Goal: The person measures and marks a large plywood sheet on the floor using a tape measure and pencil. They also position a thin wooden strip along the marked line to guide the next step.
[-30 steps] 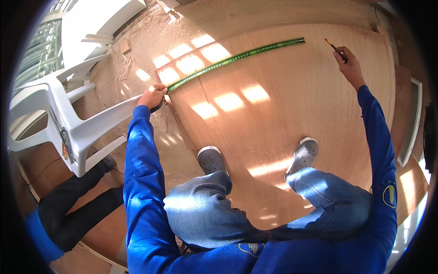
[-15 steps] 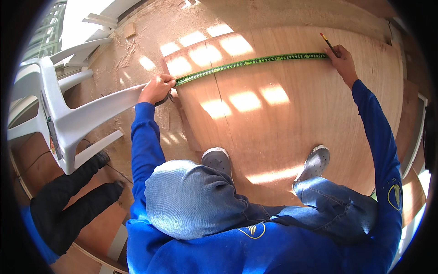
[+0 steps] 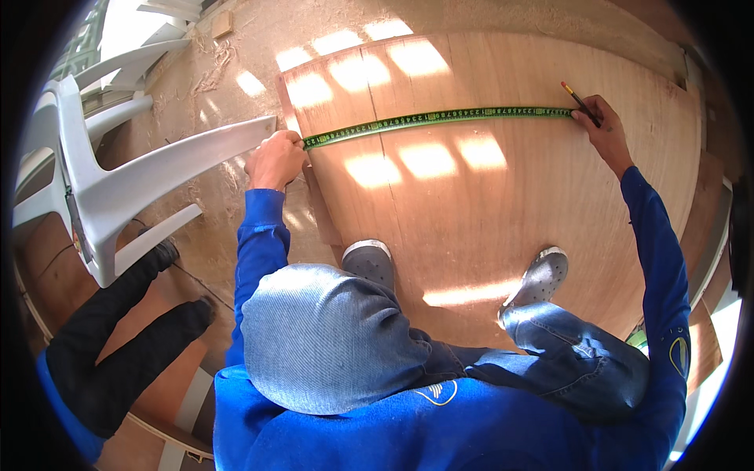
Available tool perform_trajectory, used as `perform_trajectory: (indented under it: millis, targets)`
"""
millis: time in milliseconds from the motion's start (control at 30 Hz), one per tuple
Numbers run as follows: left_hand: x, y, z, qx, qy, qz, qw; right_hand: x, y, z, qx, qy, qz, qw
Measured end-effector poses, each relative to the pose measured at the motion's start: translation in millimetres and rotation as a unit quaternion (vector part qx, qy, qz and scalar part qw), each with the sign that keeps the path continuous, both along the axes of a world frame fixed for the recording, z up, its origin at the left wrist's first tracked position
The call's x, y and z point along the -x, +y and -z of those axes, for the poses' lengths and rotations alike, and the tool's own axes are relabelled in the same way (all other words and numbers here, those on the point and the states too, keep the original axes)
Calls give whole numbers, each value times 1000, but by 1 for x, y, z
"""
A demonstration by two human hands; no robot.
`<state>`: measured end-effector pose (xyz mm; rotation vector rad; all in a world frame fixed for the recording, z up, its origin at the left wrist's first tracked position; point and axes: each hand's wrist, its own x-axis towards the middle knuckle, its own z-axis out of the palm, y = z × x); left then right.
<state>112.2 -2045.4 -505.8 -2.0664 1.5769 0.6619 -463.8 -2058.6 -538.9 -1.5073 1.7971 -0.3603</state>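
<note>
A green tape measure stretches across a pale plywood sheet under my feet, striped by patches of sunlight. My left hand grips the tape at the sheet's left edge, its fingers closed and the case hidden beneath them. My right hand holds a dark pencil with a red tip, pointing up and left, and its fingertips are at the tape's far end near the sheet's right side. A thin line runs across the sheet beneath the tape.
A white plastic chair lies beside my left arm. Another person in black trousers is at the lower left. Shavings and a small wood block lie on the dusty floor. More boards and a white frame line the right.
My right hand has come down to the tape's end with the pencil, and the tape now lies lower on the sheet. My left hand has shifted slightly.
</note>
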Motion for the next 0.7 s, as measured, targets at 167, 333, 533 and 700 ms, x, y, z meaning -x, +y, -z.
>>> perform_trajectory:
  millis: [167, 333, 533, 700]
  targets:
    - [-30, 5, 18, 11, 135, -46, 990, -1, 0, -5, -9, 23, -28, 999]
    - [-48, 1, 32, 22, 207, -6, 978, -3, -1, -7, -17, 8, -20, 1000]
    - [-55, -14, 30, -69, 238, -7, 969, 3, -5, -2, -33, 11, -29, 999]
    - [-57, -24, 26, -104, 241, 8, 965, 6, -6, 2, -30, -12, -29, 999]
